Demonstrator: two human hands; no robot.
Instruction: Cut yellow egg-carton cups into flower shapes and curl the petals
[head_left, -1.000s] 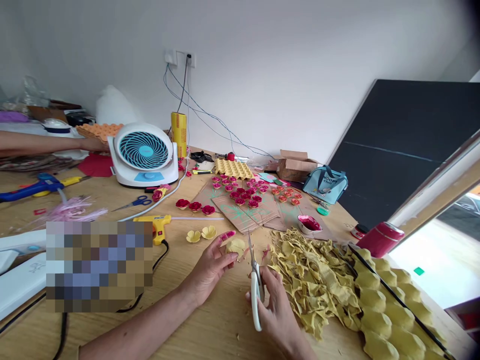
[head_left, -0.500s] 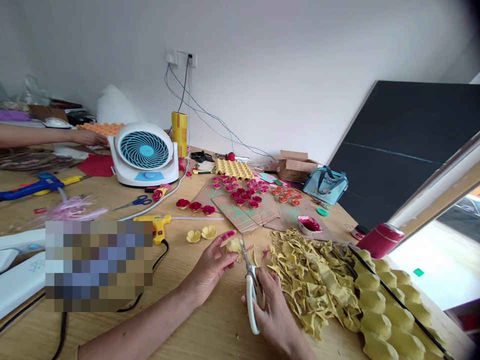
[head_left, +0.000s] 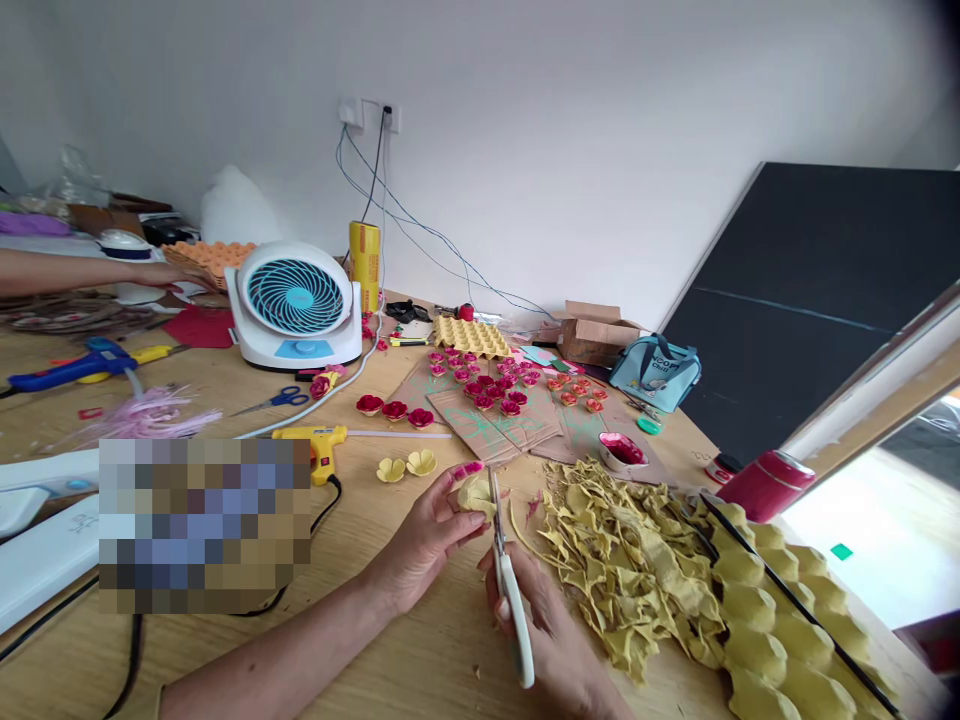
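Observation:
Between the thumb and fingers of my left hand (head_left: 435,530) is a yellow egg-carton cup (head_left: 474,497), its fingertips stained pink. My right hand (head_left: 544,620) grips white-handled scissors (head_left: 517,620), whose blades point away from me and lie against the cup's right edge. The blades look nearly closed. Right of the scissors lies a heap of yellow carton scraps (head_left: 630,560). Two cut yellow carton flowers (head_left: 391,470) rest on the table beyond my left hand.
A yellow egg carton (head_left: 757,655) stands at the right, near a red can (head_left: 766,484). Painted flowers (head_left: 484,390) sit on cardboard (head_left: 465,425). At the left are a yellow glue gun (head_left: 322,455), a fan (head_left: 296,300) and another person's hand (head_left: 172,275). A paint bowl (head_left: 622,452) is ahead.
The scissor blades have come closer together along the cup's edge. My right hand has turned, swinging the handles right and lower. The other person's hand has shifted slightly at the orange carton.

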